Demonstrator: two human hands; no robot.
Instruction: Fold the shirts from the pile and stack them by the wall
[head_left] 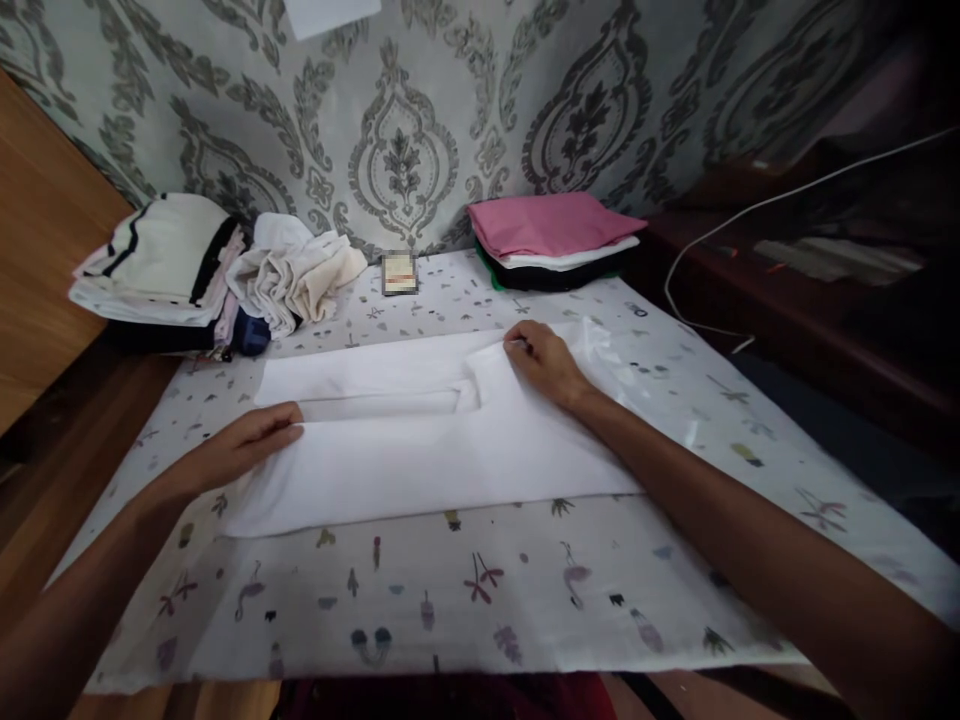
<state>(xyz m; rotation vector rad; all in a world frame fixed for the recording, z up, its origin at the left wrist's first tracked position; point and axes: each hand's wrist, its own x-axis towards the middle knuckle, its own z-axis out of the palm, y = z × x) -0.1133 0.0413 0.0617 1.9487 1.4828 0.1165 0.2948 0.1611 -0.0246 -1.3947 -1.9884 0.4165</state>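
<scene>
A white garment [390,450] lies across the middle of the printed cloth, its near layer partly turned over the far one, with a long gap between them. My left hand [262,438] pinches the edge of its near layer at the left end. Toward the right end, my right hand [546,362] has its fingers closed on the upper edge of the garment. Clear plastic [600,345] lies just beyond and to the right of my right hand.
Folded clothes [169,250] are stacked at the back left, beside crumpled cream cloths [292,275]. A small box [400,273] stands by the wall. At the back right is a pile topped by pink cloth [555,222]. A white cable [705,235] hangs at right.
</scene>
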